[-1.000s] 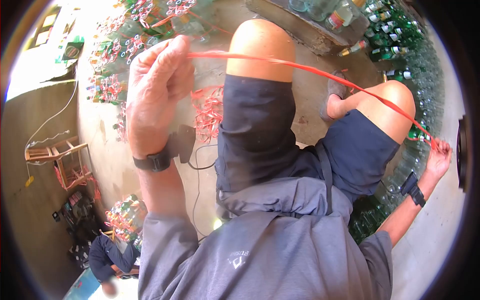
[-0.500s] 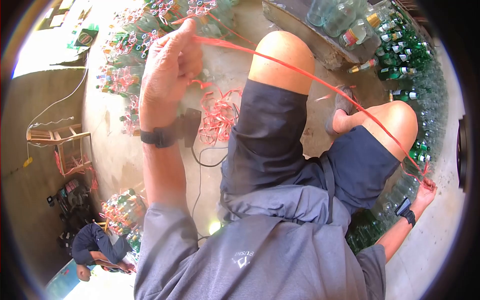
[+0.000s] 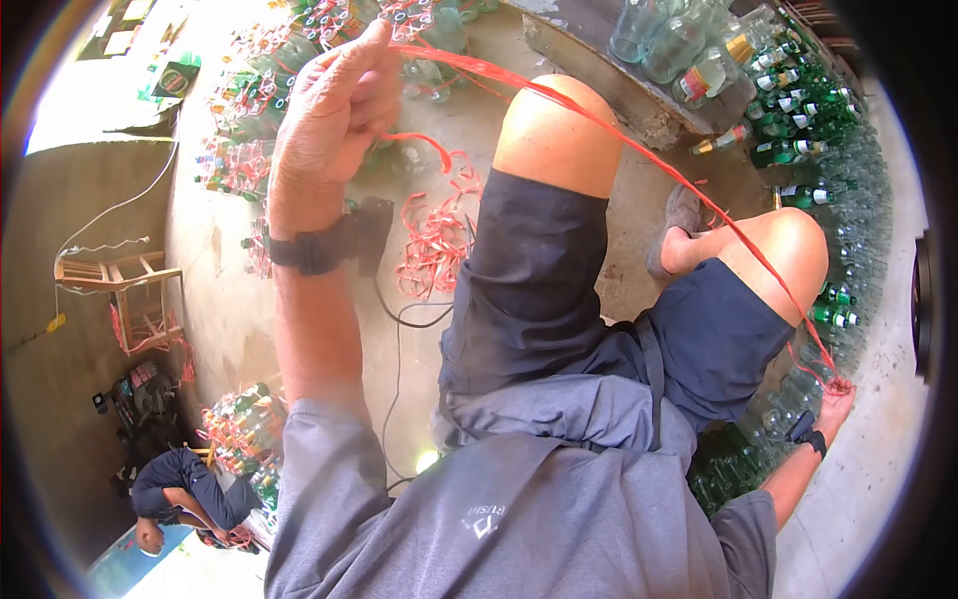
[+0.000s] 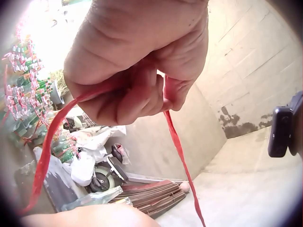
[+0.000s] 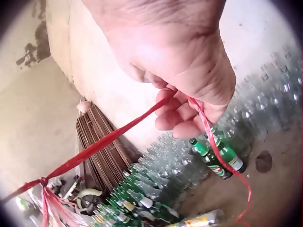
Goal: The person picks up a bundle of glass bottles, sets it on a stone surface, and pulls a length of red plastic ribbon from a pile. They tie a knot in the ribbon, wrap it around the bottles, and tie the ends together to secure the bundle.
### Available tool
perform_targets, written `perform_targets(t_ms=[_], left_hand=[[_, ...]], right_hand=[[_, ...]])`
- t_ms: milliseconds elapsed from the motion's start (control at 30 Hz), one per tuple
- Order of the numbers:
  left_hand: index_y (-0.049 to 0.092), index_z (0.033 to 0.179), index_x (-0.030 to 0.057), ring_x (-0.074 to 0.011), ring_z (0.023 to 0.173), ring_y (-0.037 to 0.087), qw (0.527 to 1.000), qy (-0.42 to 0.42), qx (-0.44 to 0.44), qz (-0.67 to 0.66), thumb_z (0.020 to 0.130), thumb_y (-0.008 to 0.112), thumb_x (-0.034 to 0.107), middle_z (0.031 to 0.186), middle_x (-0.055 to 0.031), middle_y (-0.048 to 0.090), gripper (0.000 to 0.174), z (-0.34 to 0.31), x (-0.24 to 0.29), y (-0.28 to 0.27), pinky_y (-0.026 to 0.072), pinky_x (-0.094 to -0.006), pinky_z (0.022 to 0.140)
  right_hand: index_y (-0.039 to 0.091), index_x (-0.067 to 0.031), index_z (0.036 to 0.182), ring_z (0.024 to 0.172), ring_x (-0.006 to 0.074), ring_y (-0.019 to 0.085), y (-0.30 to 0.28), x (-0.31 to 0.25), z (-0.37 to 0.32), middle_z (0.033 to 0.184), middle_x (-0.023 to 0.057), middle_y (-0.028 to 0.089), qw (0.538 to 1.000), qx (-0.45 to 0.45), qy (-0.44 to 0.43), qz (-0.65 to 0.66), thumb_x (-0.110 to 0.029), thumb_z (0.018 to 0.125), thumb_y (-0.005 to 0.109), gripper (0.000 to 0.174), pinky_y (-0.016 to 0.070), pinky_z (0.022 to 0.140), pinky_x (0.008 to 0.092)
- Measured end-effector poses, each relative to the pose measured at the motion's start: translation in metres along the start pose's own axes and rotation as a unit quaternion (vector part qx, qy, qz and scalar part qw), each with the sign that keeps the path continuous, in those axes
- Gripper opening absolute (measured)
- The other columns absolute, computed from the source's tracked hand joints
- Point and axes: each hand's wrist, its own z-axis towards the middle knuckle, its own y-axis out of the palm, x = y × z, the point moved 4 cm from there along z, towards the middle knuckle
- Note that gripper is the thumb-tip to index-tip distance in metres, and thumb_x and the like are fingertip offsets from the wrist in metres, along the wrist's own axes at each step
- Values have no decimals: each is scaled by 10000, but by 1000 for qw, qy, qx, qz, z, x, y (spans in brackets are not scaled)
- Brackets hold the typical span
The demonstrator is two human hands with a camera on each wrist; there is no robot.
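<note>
A red plastic strip (image 3: 659, 165) stretches across both knees between the two hands. My left hand (image 3: 334, 115), raised at the upper left, grips one end with curled fingers; a loose tail hangs from it. In the left wrist view the strip (image 4: 46, 153) runs into the curled fingers of the left hand (image 4: 137, 61) and leaves beside the thumb. Low at the right, my right hand (image 3: 838, 397) pinches the other end. The right wrist view shows the strip (image 5: 102, 144) passing through the right hand (image 5: 180, 71), with a knot and frayed ends farther along it.
A tangle of red strips (image 3: 434, 245) lies on the floor left of the knee. Green bottles (image 3: 788, 150) and clear ones line the right wall; strip-tied bottles (image 3: 239, 160) stand at the upper left. Another person (image 3: 190, 494) sits at the lower left, below a wooden chair (image 3: 120, 275).
Both hands keep their hold on the strip. The right hand has moved left and down. The left hand has risen slightly since the first frame, and its loose tail now shows.
</note>
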Motion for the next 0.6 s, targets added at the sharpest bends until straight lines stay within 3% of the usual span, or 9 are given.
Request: perform_targets(t_ms=[167, 233, 300, 333, 367, 433, 467, 533, 600], left_hand=[[568, 930, 50, -26, 556, 281, 1000, 8, 11, 15, 1057, 524, 287, 685, 86, 333, 272, 0, 4, 19, 277, -220, 543], [586, 978, 25, -25, 569, 291, 1000, 17, -8, 4, 1058, 521, 265, 704, 82, 346, 261, 0, 7, 30, 283, -221, 548], [586, 1018, -2, -23, 584, 305, 999, 47, 9, 18, 1055, 522, 228, 732, 68, 363, 242, -2, 12, 43, 288, -221, 544], [603, 927, 31, -30, 583, 309, 998, 61, 8, -6, 1029, 556, 177, 705, 75, 376, 184, -2, 14, 49, 260, -212, 517], [608, 975, 17, -21, 576, 314, 998, 54, 17, -20, 1034, 547, 173, 704, 77, 378, 177, -4, 17, 57, 259, -206, 513], [610, 1022, 5, -13, 574, 310, 998, 56, 31, -11, 1039, 535, 170, 706, 80, 380, 183, -5, 20, 64, 252, -204, 510], [610, 1022, 5, -13, 574, 310, 998, 56, 19, -19, 1039, 535, 170, 706, 80, 380, 183, -5, 19, 66, 252, -204, 510], [616, 1040, 2, -11, 575, 299, 998, 59, -10, -15, 1039, 525, 154, 717, 83, 382, 177, -5, 20, 67, 242, -200, 510], [616, 1054, 0, -9, 576, 295, 998, 59, -23, -20, 1038, 523, 147, 719, 85, 380, 174, -5, 18, 65, 240, -196, 510]], right_hand=[[582, -108, 912, 918, 202, 645, -11, 9, -5, 901, 42, 642, 993, 22, 79, -82, -373, 1048, 508, 307, 550, 838, 383], [598, -126, 978, 998, 193, 659, 3, 14, -32, 971, 27, 659, 972, -33, 153, -177, -433, 995, 598, 307, 552, 833, 350], [616, -123, 1054, 939, 171, 686, 16, 13, -54, 1000, 6, 665, 941, -44, 153, -300, -503, 913, 688, 411, 543, 753, 319], [618, -113, 1054, 903, 155, 683, 27, 10, -69, 988, 10, 663, 922, -35, 143, -359, -517, 910, 686, 434, 529, 684, 299], [643, -117, 995, 824, 162, 673, 32, 10, -75, 930, 24, 671, 902, -34, 132, -410, -542, 879, 712, 446, 496, 600, 283], [685, -99, 992, 733, 145, 651, 50, 5, -90, 912, 17, 680, 834, -3, 104, -542, -528, 872, 711, 446, 468, 560, 288], [687, -49, 1014, 718, 179, 649, 53, 4, -92, 913, 65, 690, 820, 8, 91, -565, -475, 870, 719, 451, 479, 551, 360], [670, 3, 1022, 734, 228, 658, 33, 7, -44, 931, 134, 698, 671, -24, 2, -741, -428, 867, 723, 462, 504, 621, 425], [654, 36, 1028, 805, 252, 670, 53, -8, -51, 983, 195, 699, 570, -34, -143, -809, -383, 875, 711, 450, 525, 742, 406]])
